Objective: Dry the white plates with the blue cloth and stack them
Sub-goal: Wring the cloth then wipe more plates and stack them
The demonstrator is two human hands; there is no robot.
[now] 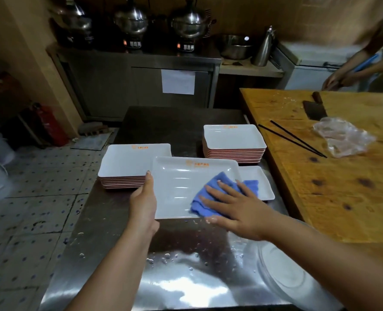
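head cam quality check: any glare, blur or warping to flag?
Head view: strong glare off the wet stainless steel table near the bottom edge; the second person's arms at top right are motion-blurred; wide-angle warping bends the wooden chopping board edges; the background is dim, though the white rectangular plate, blue cloth, left hand and right hand are sharp.
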